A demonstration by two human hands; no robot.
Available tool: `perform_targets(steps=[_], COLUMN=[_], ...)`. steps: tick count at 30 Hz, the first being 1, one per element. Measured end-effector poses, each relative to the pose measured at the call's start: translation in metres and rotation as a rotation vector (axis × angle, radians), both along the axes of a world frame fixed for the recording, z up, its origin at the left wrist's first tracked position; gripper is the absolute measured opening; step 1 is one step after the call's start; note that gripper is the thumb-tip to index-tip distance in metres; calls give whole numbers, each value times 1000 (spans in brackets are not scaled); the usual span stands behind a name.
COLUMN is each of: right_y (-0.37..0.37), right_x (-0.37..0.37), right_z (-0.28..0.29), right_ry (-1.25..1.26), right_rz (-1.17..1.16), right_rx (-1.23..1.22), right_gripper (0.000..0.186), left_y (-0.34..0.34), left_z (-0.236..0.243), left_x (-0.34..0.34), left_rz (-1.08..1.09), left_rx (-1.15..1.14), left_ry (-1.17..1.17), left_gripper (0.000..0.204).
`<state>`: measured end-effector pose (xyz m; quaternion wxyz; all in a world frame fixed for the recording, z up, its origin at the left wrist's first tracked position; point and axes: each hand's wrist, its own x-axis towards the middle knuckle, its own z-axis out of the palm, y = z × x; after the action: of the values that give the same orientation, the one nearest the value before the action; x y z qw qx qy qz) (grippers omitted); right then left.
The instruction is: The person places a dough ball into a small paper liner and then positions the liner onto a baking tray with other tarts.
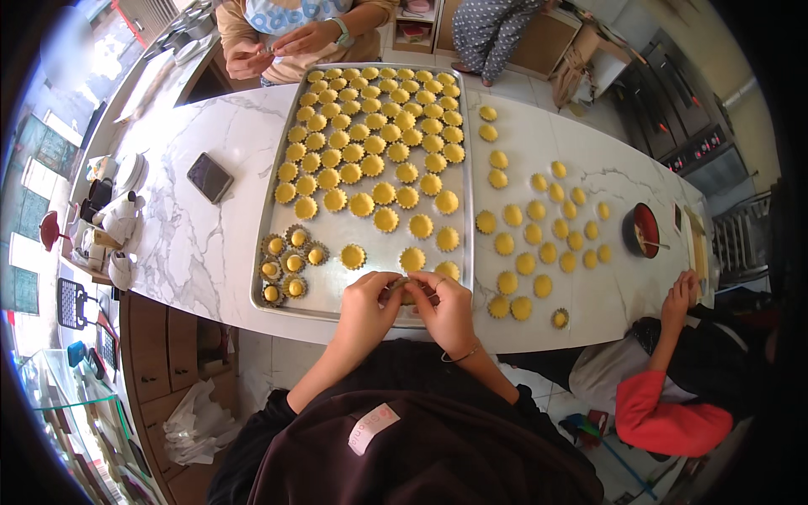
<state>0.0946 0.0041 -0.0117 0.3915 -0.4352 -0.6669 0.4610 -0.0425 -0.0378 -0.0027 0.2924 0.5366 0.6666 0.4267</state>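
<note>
1. Pinched between the fingertips of both hands, a small fluted tart mould [407, 289] is held over the near edge of the metal baking tray [268, 220].
2. The left hand [368, 308] is curled closed on the mould's left side, and the right hand [449, 311] is closed on its right side, the two hands touching.
3. Rows of yellow pastry shells [370, 135] are spread across the tray, and a few shells in dark moulds [290, 263] are grouped at its near left corner.
4. More yellow shells [526, 240] are laid on the white marble counter [198, 244] to the right of the tray.
5. A dark phone [209, 177] is seen on the counter left of the tray, and a red bowl [643, 230] further right.
6. Other people's hands are seen at the far end and at the right end of the counter.
</note>
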Motion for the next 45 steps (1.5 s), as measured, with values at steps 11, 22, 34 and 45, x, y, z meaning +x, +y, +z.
perform_targets(steps=[11,22,34,45], right_y=[0,2,2,3], right_x=[2,1,2,3], right_z=[-1,5,17,14], right_ry=[-42,24,-4,-45], right_rz=[25,34,57,47], right_rx=[44,-8,2,53], right_gripper=[17,18,19,16], left_y=[-1,-1,-1,-3], left_z=[4,9,11,8], left_x=[3,5,3,-1], left_rz=[10,0,-22,-51], left_rx=[71,149,147,101], left_ry=[-4,13,22,9], left_gripper=[18,21,21,20])
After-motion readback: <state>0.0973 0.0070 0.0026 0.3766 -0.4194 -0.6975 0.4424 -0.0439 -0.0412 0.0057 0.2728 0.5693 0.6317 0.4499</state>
